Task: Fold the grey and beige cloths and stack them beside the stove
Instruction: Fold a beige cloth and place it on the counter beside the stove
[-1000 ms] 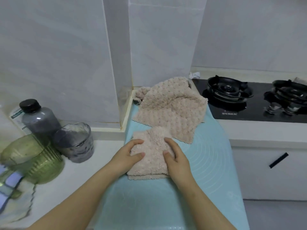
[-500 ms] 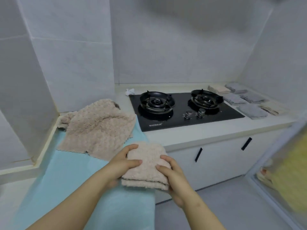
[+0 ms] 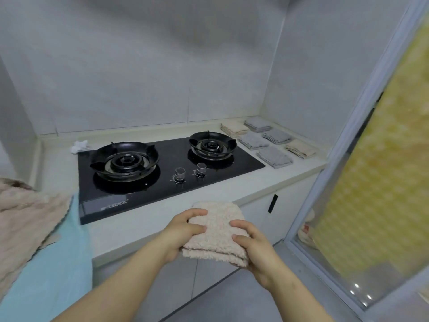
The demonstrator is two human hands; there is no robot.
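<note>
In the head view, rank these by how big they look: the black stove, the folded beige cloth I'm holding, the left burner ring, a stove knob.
1. black stove
2. folded beige cloth, only slightly; it is nearest the camera, so unsure
3. left burner ring
4. stove knob

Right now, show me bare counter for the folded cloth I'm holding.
Bare: the front strip between the stove and the counter edge, and the patch left of the stove. Crowded: right of the stove, where six folded cloths lie, leaving only a front corner.

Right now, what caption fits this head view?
Left hand and right hand hold a folded beige cloth before the stove; folded cloths lie beside it.
</note>
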